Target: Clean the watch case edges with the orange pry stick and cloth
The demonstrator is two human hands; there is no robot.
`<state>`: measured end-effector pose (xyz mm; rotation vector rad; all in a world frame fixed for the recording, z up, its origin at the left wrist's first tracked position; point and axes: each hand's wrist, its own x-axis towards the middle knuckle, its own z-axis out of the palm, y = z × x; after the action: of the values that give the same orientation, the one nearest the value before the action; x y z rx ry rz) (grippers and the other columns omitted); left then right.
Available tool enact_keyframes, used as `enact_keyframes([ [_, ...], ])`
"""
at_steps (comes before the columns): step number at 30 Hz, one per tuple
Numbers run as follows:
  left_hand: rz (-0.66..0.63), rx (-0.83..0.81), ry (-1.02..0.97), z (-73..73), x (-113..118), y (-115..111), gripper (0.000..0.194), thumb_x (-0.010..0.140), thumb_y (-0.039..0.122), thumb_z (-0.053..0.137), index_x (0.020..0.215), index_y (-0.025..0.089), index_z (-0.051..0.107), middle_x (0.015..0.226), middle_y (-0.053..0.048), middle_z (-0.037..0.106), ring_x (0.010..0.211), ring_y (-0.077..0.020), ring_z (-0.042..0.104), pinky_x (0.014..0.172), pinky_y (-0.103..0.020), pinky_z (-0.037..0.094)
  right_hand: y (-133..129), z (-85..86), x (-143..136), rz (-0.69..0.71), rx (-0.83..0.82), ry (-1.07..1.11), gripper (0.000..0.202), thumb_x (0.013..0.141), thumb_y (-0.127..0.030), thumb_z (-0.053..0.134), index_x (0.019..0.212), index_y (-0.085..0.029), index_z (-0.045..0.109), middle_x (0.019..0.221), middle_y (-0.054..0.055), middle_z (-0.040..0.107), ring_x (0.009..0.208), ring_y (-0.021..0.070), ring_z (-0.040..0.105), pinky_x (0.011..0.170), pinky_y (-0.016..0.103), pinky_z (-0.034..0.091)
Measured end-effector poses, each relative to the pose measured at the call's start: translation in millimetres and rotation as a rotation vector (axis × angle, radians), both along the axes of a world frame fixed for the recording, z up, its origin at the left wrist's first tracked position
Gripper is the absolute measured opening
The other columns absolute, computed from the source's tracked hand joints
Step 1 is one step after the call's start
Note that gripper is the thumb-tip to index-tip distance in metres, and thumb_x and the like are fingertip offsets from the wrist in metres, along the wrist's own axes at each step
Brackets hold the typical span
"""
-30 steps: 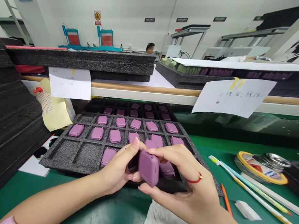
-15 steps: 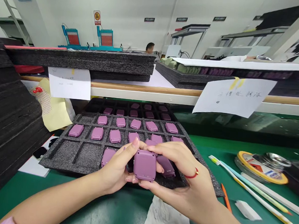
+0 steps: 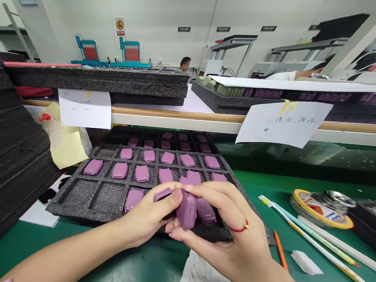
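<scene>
Both hands are together over the front of a black foam tray [image 3: 108, 197]. My right hand [image 3: 230, 217] is closed round a purple smartwatch case [image 3: 187, 212], its fingers at the top and its thumb below. The case is tilted so a narrow side with a small slot faces me. My left hand [image 3: 151, 211] has its thumb on the near edge of that case. A second purple piece [image 3: 163, 194] shows between my left thumb and fingers, mostly hidden. Several similar purple cases [image 3: 142, 173] lie in the tray's compartments, one [image 3: 205, 212] just behind my right hand.
A white cloth [image 3: 205, 279] lies on the green mat by my right forearm. To the right are brushes [image 3: 316, 236], an orange stick [image 3: 280, 250], a white block [image 3: 306, 262] and a round yellow-rimmed tin [image 3: 321, 210]. A shelf edge [image 3: 176, 122] crosses above the tray. Black foam stacks [image 3: 12, 167] stand left.
The purple case has turned from its broad face to its narrow side. The second purple piece in my left hand now shows more. The view has shifted slightly.
</scene>
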<state>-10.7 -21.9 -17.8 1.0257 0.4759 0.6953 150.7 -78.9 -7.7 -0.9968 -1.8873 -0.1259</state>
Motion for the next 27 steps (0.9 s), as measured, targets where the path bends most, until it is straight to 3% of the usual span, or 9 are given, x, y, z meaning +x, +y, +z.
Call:
enact_keyframes([
  [4, -0.036, 0.02, -0.008, -1.4, -1.2, 1.8, 0.044, 0.084, 0.058, 0.072, 0.086, 0.015, 0.062, 0.063, 0.001, 0.056, 0.05, -0.0062, 0.044, 0.043, -0.016, 0.026, -1.3, 5.4, 1.9, 0.053, -0.073, 0.068, 0.043, 0.093, -0.051, 0.064, 0.121, -0.02, 0.052, 0.098, 0.006, 0.063, 0.088, 0.0196, 0.061, 0.076, 0.032, 0.054],
  [8, -0.05, 0.022, 0.015, -1.6, -1.8, 1.3, 0.044, 0.083, 0.058, 0.073, 0.085, 0.015, 0.061, 0.062, 0.002, 0.054, 0.05, -0.0059, 0.044, 0.044, -0.016, 0.026, -0.6, 6.3, 4.5, 0.029, -0.057, 0.103, 0.016, 0.098, -0.032, 0.056, 0.087, -0.022, 0.048, 0.075, -0.001, 0.053, 0.068, 0.0141, 0.051, 0.059, 0.027, 0.045],
  [13, -0.034, 0.036, 0.037, -0.5, -0.7, 0.1, 0.048, 0.079, 0.06, 0.075, 0.086, 0.015, 0.062, 0.058, 0.004, 0.052, 0.047, -0.0046, 0.042, 0.044, -0.016, 0.026, -0.6, 7.4, 2.7, 0.125, -0.18, 0.029, 0.028, 0.098, -0.012, 0.04, 0.071, -0.022, 0.039, 0.065, -0.002, 0.044, 0.057, 0.0124, 0.041, 0.052, 0.027, 0.036],
  [16, -0.038, 0.052, 0.042, 0.3, -0.7, 0.7, 0.049, 0.078, 0.061, 0.076, 0.087, 0.015, 0.062, 0.057, 0.004, 0.052, 0.046, -0.0043, 0.04, 0.044, -0.017, 0.026, 0.6, 7.7, 5.0, 0.203, -0.258, 0.138, 0.032, 0.099, -0.014, 0.038, 0.069, -0.022, 0.032, 0.063, -0.004, 0.038, 0.055, 0.0112, 0.036, 0.051, 0.026, 0.034],
  [19, -0.041, 0.058, 0.057, 1.2, -1.0, 1.4, 0.05, 0.079, 0.063, 0.074, 0.082, 0.015, 0.06, 0.06, 0.002, 0.054, 0.047, -0.0045, 0.041, 0.043, -0.017, 0.025, 3.8, 4.6, 12.3, 0.127, -0.222, 0.384, 0.037, 0.104, -0.023, 0.039, 0.067, -0.022, 0.036, 0.062, -0.004, 0.037, 0.055, 0.0116, 0.037, 0.05, 0.026, 0.034],
  [22, -0.04, 0.046, 0.067, 1.2, -1.1, 1.3, 0.052, 0.078, 0.064, 0.074, 0.08, 0.014, 0.059, 0.062, 0.001, 0.055, 0.047, -0.0041, 0.041, 0.043, -0.016, 0.024, 6.6, 3.5, 19.4, 0.039, -0.159, 0.487, 0.03, 0.105, -0.028, 0.044, 0.077, -0.022, 0.053, 0.067, -0.002, 0.051, 0.058, 0.012, 0.047, 0.053, 0.025, 0.04],
  [24, -0.037, 0.04, 0.061, 0.4, -1.2, 0.9, 0.052, 0.077, 0.063, 0.076, 0.082, 0.015, 0.058, 0.063, 0.001, 0.055, 0.048, -0.0044, 0.041, 0.043, -0.017, 0.025, 6.5, 5.8, 20.6, 0.058, -0.161, 0.389, 0.012, 0.102, -0.032, 0.052, 0.1, -0.024, 0.062, 0.082, 0.0, 0.062, 0.069, 0.0131, 0.058, 0.062, 0.024, 0.05],
  [25, -0.033, 0.036, 0.057, -0.1, -1.2, 0.8, 0.052, 0.077, 0.063, 0.076, 0.083, 0.015, 0.058, 0.063, 0.001, 0.056, 0.048, -0.0047, 0.042, 0.044, -0.017, 0.025, 5.8, 7.4, 19.8, 0.087, -0.162, 0.303, 0.018, 0.098, -0.036, 0.06, 0.112, -0.025, 0.061, 0.092, 0.002, 0.065, 0.078, 0.0149, 0.062, 0.07, 0.026, 0.054],
  [27, -0.02, 0.023, 0.051, -1.0, -1.2, 0.3, 0.051, 0.076, 0.062, 0.077, 0.088, 0.015, 0.059, 0.062, 0.003, 0.054, 0.048, -0.0047, 0.04, 0.044, -0.017, 0.025, 3.5, 10.1, 16.2, 0.13, -0.142, 0.118, 0.051, 0.086, -0.041, 0.076, 0.129, -0.024, 0.055, 0.11, 0.007, 0.067, 0.098, 0.0206, 0.066, 0.086, 0.032, 0.057],
])
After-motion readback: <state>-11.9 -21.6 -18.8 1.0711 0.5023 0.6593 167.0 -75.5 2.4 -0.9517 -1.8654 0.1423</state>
